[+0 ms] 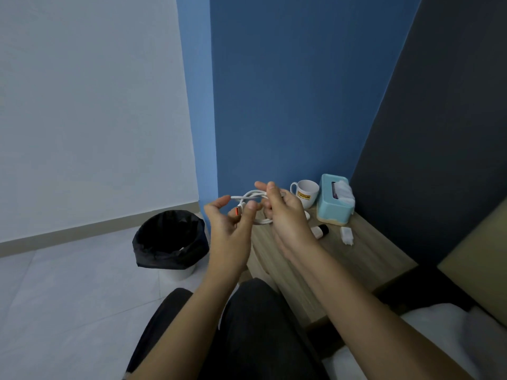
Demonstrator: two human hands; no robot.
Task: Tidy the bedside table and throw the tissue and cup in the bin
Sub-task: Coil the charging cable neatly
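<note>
Both hands hold a looped white charging cable (256,195) above the left end of the wooden bedside table (365,256). My left hand (230,229) pinches the end with the orange plug. My right hand (288,218) has the coils wound around its fingers. On the table behind stand a white mug (307,192) with a yellow label and a light blue tissue box (333,200). A small white and black bottle (320,231) and a white charger plug (346,235) lie nearer. The bin (170,239) with a black liner stands on the floor to the left.
A blue wall rises behind the table and a dark headboard (439,133) to its right. White bedding (428,341) shows at the lower right. My legs in dark trousers (247,333) are below the hands. Pale floor tiles spread to the left.
</note>
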